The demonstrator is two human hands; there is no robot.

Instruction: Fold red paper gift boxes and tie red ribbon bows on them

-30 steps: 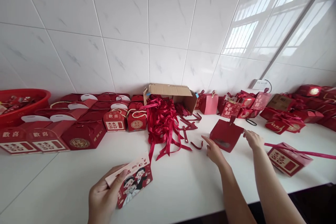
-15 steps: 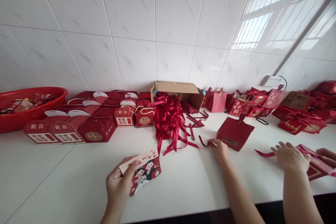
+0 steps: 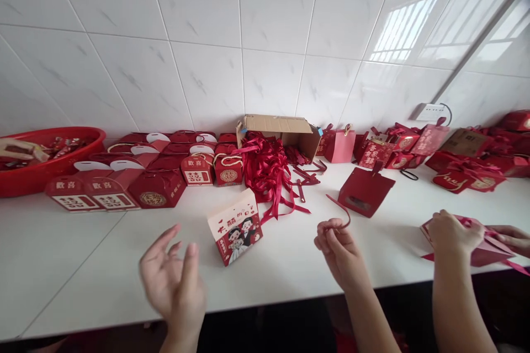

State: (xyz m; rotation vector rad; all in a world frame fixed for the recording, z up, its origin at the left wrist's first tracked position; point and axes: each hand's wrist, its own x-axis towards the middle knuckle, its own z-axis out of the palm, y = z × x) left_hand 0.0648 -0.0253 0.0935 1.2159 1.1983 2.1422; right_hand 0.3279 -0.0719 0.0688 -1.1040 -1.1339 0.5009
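Note:
A red gift box [image 3: 239, 231] with a pale pink flap and a printed cartoon couple stands on the white table [image 3: 273, 281]. To its left, my left hand [image 3: 174, 273] is raised above the table edge, fingers apart and holding nothing. My right hand [image 3: 337, 248] pinches a thin dark red strap [image 3: 340, 207], whose free end curls upward. Beyond that hand stands a plain dark red box [image 3: 366, 192] with a strap loop on top. Several similar straps [image 3: 306, 177] lie near a heap of red ribbons [image 3: 269, 168].
A cardboard carton [image 3: 277, 123] lies against the tiled wall behind the ribbons. Rows of red boxes [image 3: 157, 190] and a red basin [image 3: 49, 168] are at the left. At the right, a co-worker's hands [image 3: 457, 234] handle a ribboned pink-red box [image 3: 488, 251]; more boxes [image 3: 467, 174] sit behind.
My left hand has let go of the couple box, which now stands on the table. My right hand has lifted the strap off the table and drawn it nearer. The co-worker's box has shifted left.

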